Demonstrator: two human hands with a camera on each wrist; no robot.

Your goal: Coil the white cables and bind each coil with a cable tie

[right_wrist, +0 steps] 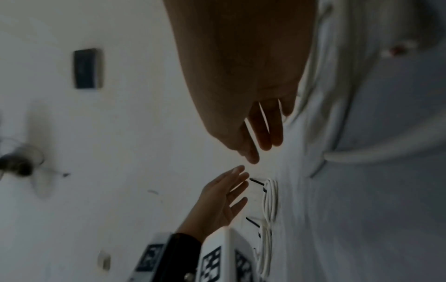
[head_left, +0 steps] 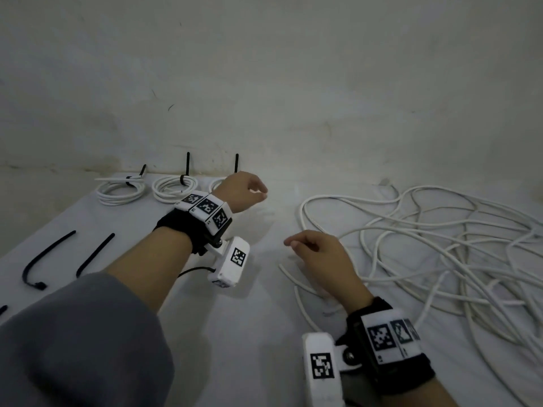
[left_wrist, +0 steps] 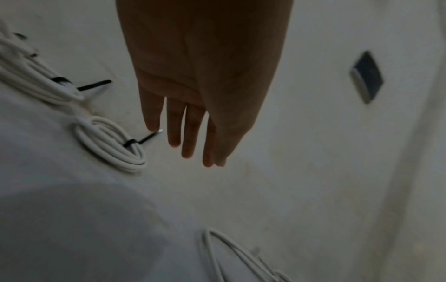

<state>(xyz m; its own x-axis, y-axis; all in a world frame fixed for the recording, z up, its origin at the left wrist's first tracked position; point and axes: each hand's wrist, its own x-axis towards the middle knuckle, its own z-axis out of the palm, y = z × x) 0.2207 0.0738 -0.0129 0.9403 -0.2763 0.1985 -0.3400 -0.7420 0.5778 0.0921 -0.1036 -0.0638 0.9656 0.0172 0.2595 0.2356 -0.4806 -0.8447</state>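
Note:
Three white cable coils bound with black ties lie along the far edge: one at the left [head_left: 121, 189], one in the middle [head_left: 174, 188], and a third [left_wrist: 111, 145] partly hidden behind my left hand [head_left: 249, 190]. That hand hovers just right of the third coil, fingers straight and relaxed, holding nothing. My right hand [head_left: 311, 248] hangs above the white cloth [head_left: 249, 333] with loose fingers and is empty. A loose tangle of white cable [head_left: 426, 254] spreads to its right, one strand passing under the wrist.
Spare black cable ties [head_left: 48, 259] lie on the cloth at the left, another [head_left: 95, 254] beside them. A pale wall [head_left: 293, 83] stands right behind the coils. A dark wall plate [left_wrist: 366, 76] shows on the wall.

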